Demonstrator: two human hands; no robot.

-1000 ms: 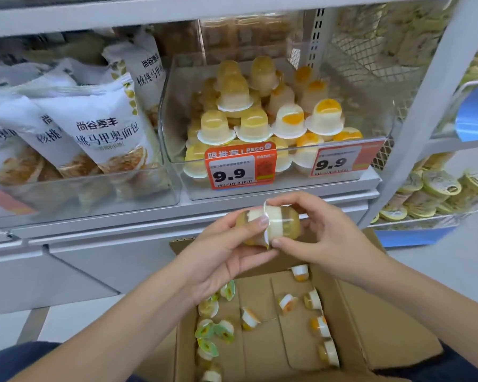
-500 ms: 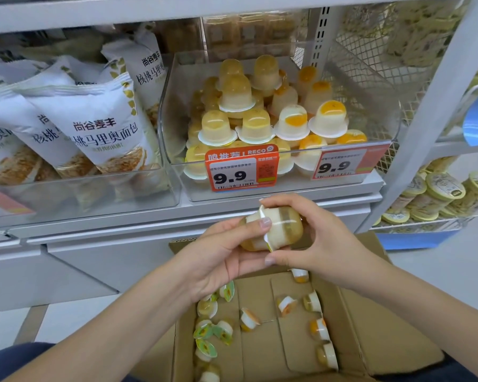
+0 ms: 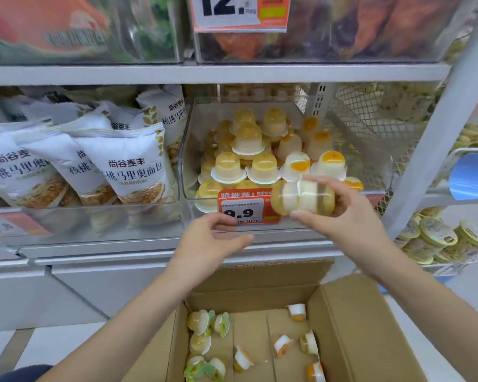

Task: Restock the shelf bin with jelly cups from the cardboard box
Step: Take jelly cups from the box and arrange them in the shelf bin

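before the clear shelf bin [image 3: 375,150], two jelly cups [image 3: 304,198] are gripped in the right hand [image 3: 340,216]; nothing is held by the left hand [image 3: 207,244], fingers [image 3: 240,239] loosely spread, above the cardboard box [image 3: 351,321].

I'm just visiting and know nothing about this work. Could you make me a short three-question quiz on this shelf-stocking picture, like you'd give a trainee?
1. True or false: the left hand grips a jelly cup.
2. Where are the pair of jelly cups held by the right hand? A) down inside the cardboard box B) in front of the clear shelf bin, by the orange 9.9 price tag C) among the white bread bags
3. Fill in: loose jelly cups remain on the floor of the ____.

Key: 1 false, it holds nothing. 2 B. 3 cardboard box.
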